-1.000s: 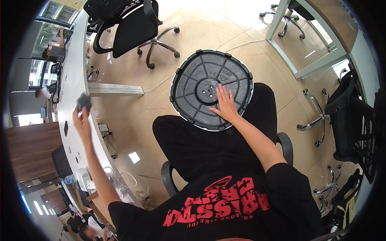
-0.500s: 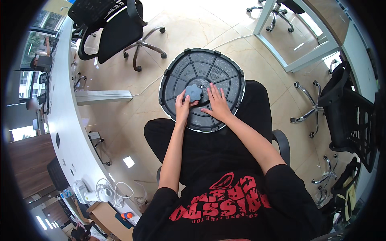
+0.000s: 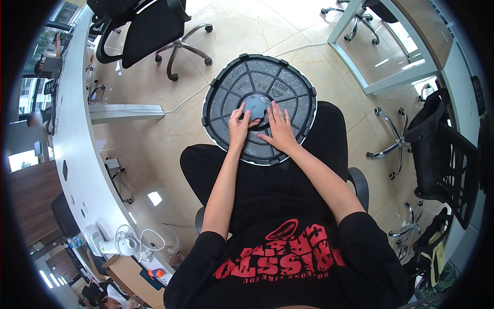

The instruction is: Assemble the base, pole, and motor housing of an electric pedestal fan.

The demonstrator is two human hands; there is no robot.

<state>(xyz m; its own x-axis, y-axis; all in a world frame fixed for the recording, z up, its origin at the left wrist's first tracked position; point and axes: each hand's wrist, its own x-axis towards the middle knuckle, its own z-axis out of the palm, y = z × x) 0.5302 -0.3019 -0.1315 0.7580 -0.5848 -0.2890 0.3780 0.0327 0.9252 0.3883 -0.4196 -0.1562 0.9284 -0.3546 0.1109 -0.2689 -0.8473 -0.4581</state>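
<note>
A round black plastic base [image 3: 234, 85] with a ribbed underside and pale rim rests across my lap, underside up. My left hand [image 3: 240, 127] is closed on a blue-grey, lobed knob [image 3: 255, 107], its thumb and fingers at the near left edge. The knob sits over the base's central hub and covers most of it; whether it is threaded on cannot be seen. My right hand [image 3: 279, 130] lies flat on the base just right of the knob, its fingers stretched out and pointing away from me.
A long white desk [image 3: 77, 154] runs along the left, with a white fan [image 3: 110, 244] and its loose cable near its end. Black office chairs [image 3: 149, 38] stand at upper left and on the right. A thin white cable [image 3: 188, 98] crosses the tiled floor behind the base.
My left hand has moved the knob slightly right and away from me, onto the middle of the base. The right hand stays flat in nearly the same spot. The view has shifted a little.
</note>
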